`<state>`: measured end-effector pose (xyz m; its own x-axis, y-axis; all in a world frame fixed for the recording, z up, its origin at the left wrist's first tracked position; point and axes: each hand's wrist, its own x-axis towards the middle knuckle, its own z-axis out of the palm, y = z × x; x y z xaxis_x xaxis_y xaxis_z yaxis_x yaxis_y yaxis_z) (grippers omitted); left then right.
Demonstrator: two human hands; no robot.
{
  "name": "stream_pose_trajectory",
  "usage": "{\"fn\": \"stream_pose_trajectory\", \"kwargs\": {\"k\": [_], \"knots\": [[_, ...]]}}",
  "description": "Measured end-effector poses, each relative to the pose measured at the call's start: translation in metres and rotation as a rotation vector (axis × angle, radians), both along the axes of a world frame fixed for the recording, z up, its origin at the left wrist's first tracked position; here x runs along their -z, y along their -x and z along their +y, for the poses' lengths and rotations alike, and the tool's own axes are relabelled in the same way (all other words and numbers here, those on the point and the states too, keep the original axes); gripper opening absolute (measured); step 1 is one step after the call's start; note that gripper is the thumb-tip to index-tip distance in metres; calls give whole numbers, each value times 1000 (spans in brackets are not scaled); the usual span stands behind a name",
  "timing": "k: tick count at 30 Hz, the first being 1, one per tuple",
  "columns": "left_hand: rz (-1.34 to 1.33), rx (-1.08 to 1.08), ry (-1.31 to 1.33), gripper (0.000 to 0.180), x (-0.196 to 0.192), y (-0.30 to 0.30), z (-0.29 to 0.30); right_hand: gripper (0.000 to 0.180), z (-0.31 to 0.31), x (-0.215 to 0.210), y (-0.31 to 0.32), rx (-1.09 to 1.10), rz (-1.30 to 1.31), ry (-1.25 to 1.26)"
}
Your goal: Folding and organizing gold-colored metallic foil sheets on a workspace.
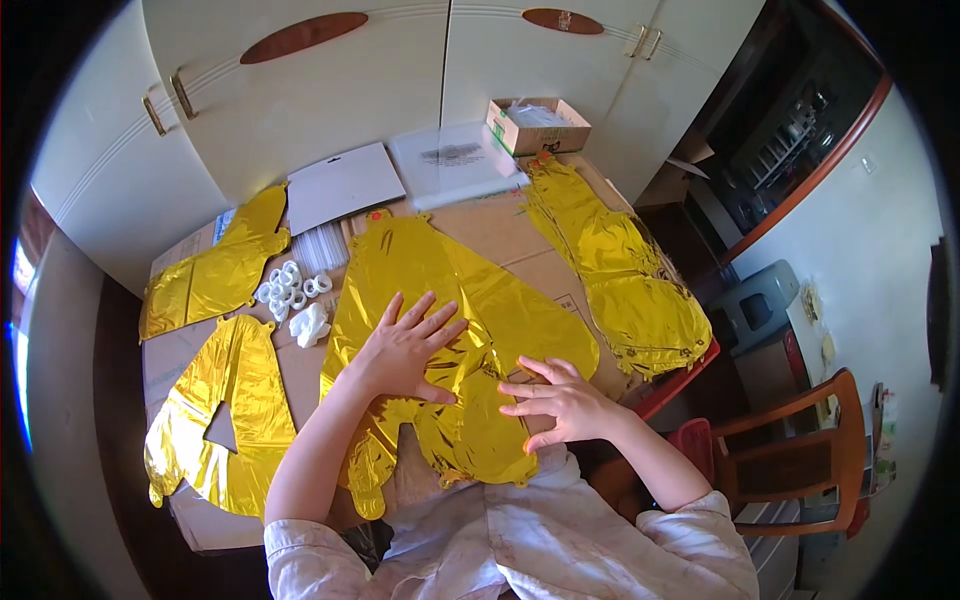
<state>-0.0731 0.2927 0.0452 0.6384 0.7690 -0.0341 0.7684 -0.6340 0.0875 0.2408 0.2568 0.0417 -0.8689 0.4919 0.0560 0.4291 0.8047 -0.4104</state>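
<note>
Gold foil balloons, uninflated, lie spread over a cardboard-covered table. My left hand [405, 352] rests with fingers spread on the large middle foil balloon [400, 270]. To its right, my right hand [560, 400] has its fingers stretched apart at the same balloon's creased lower part, holding nothing. The near part of this foil hangs in folds toward my lap. At the left lies a foil balloon with a triangular hole [255, 375]. Behind it is another foil balloon [215, 275]. A wrinkled foil balloon [625, 275] covers the right side of the table.
White tape rolls [285, 287] and a crumpled white piece [310, 325] lie left of the middle balloon. Farther back are a white sheet [345, 180], clear plastic bags [455, 165] and an open carton [540, 125]. A wooden chair [790, 450] stands at the right.
</note>
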Motion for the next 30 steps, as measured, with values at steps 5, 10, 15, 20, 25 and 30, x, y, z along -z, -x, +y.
{"fn": "stream_pose_trajectory", "kwargs": {"k": [5, 10, 15, 20, 25, 30], "knots": [[3, 2, -4, 113, 0, -1, -1, 76, 3, -3, 2, -2, -73, -5], [7, 1, -9, 113, 1, -1, -1, 83, 3, -2, 2, -16, -91, -47], [-37, 0, 13, 113, -1, -1, 0, 91, 1, -7, 3, -29, -122, -90], [-40, 3, 6, 113, -2, 0, -1, 97, -3, -10, 4, -47, -189, -135], [-37, 12, -5, 113, 1, 1, 0, 94, -12, -20, 6, -94, -288, -233], [-38, 26, -38, 110, 2, 1, 0, 50, -36, -3, 2, -65, -77, -426]]}}
